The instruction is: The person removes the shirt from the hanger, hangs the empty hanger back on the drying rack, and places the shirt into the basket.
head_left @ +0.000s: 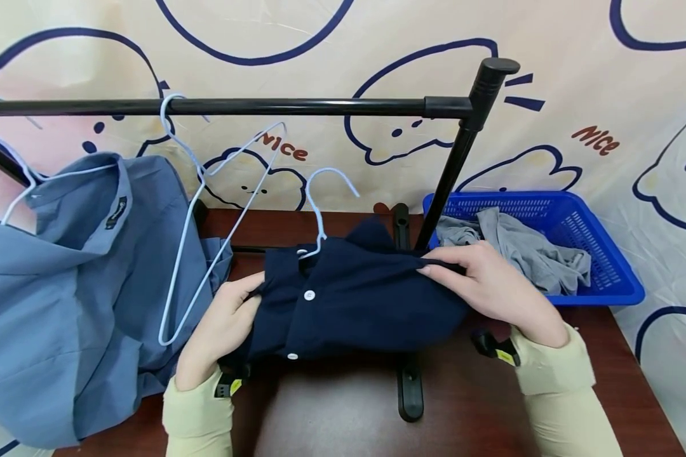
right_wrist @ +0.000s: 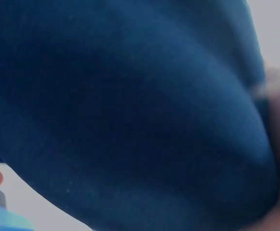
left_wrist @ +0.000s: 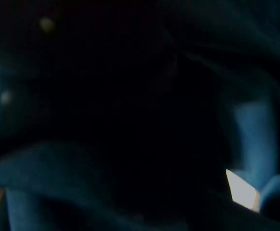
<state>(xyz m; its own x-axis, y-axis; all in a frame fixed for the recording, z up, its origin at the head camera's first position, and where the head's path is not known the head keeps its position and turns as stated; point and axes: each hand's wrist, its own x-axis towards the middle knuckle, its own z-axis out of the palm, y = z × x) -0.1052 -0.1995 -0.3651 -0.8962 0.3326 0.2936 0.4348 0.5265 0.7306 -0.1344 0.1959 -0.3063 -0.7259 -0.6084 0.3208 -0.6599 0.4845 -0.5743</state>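
In the head view a navy button-up shirt point(head_left: 371, 304) is held up between both hands, with white buttons down its front. A light blue hanger point(head_left: 318, 212) sits inside it, its hook rising out of the collar and off the rail. My left hand point(head_left: 221, 324) grips the shirt's left side, some fingers hidden in the cloth. On the other side my right hand point(head_left: 486, 282) pinches a fold of its upper edge between thumb and fingers. Dark cloth point(left_wrist: 106, 183) fills most of the left wrist view; blue cloth point(right_wrist: 130, 115) fills the right wrist view.
A black rack rail point(head_left: 309, 106) crosses above the hands, joined to a post point(head_left: 451, 171). From it hang a bare light blue hanger point(head_left: 183, 254) and a blue-grey shirt point(head_left: 91, 285). Behind the right hand, a blue basket point(head_left: 612, 266) holds grey clothing point(head_left: 526, 247) on the brown table point(head_left: 331, 412).
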